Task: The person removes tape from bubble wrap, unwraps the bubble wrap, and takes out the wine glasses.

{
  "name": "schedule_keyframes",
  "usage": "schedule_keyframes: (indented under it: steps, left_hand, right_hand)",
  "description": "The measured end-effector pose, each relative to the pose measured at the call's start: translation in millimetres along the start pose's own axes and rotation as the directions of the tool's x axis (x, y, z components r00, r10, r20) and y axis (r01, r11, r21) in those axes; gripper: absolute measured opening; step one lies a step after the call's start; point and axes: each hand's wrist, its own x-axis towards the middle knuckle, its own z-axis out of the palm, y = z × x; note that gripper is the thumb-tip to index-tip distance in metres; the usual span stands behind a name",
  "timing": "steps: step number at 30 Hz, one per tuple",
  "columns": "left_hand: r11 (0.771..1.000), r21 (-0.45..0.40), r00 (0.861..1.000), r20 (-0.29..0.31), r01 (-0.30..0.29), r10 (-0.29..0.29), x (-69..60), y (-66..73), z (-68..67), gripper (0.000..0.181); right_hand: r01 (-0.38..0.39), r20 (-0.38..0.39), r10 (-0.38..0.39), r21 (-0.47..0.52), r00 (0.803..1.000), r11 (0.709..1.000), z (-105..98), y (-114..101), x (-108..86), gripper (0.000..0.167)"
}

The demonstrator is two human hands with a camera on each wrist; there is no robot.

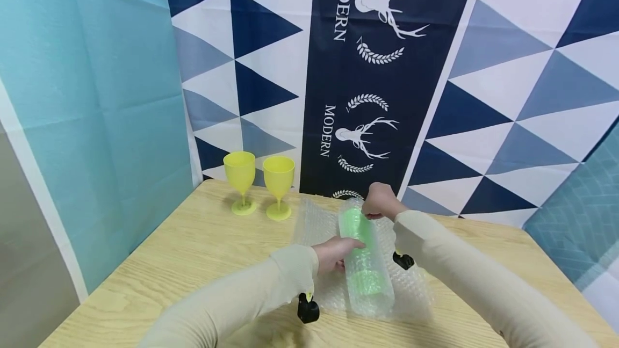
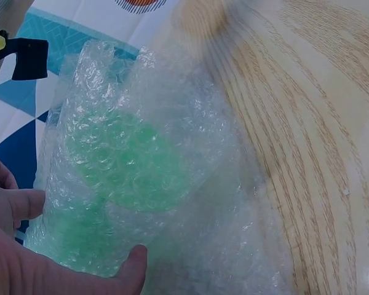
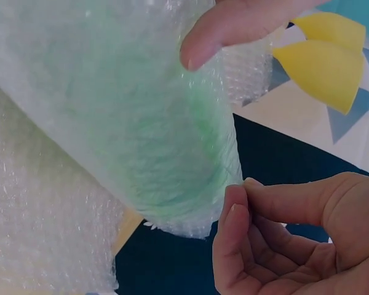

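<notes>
A roll of clear bubble wrap (image 1: 369, 262) lies tilted over a flat part of the same wrap on the table. Through its layers shows something light green (image 1: 358, 224), wide at both ends; its exact kind is blurred by the wrap. My left hand (image 1: 336, 252) grips the roll's left side, thumb over the top; in the left wrist view the thumb (image 2: 132, 267) presses the wrap. At the far end my right hand (image 1: 380, 201) pinches the wrap's edge between thumb and fingertips, seen closely in the right wrist view (image 3: 295, 239).
Two yellow goblets (image 1: 239, 176) (image 1: 279, 181) stand upright at the table's back left. A patterned cloth (image 1: 271, 63) hangs behind the wooden table (image 1: 208, 251), and a teal cloth (image 1: 111, 95) hangs on the left.
</notes>
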Motion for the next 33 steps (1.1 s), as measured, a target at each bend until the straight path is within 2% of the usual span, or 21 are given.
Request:
schedule_keyframes:
  steps: [5, 11, 15, 22, 29, 33]
  left_hand:
    - [1.000, -0.021, 1.000, -0.004, -0.003, 0.003, 0.7, -0.7, 0.4, 0.058]
    - [0.999, -0.035, 1.000, 0.001, -0.019, 0.019, 2.9, -2.7, -0.5, 0.057]
    - [0.999, -0.044, 1.000, 0.011, -0.019, 0.019, 4.0, -4.9, -2.0, 0.057]
    - [0.998, -0.055, 1.000, 0.023, -0.006, 0.007, 4.9, -7.3, -3.6, 0.057]
    - [0.998, -0.055, 0.999, 0.031, -0.027, 0.029, 5.0, -10.2, -4.8, 0.056]
    - [0.998, -0.056, 0.999, 0.037, -0.028, 0.030, 5.1, -10.4, -5.7, 0.055]
  right_hand:
    - [-0.048, 0.015, 0.047, 0.061, 0.999, 0.997, -3, 6, -1.4, 0.025]
    - [-0.051, -0.036, 0.056, 0.110, 0.998, 0.993, -6, 17, -2.8, 0.023]
    - [-0.087, -0.032, 0.094, 0.182, 0.995, 0.980, -6, 30, -2.7, 0.022]
    - [-0.166, 0.018, 0.172, 0.367, 0.985, 0.915, -9, 59, -8.4, 0.013]
    - [-0.203, 0.077, 0.189, 0.447, 0.979, 0.871, -5, 93, -21.6, 0.013]
    - [-0.234, 0.113, 0.206, 0.504, 0.972, 0.831, 0, 108, -27.8, 0.015]
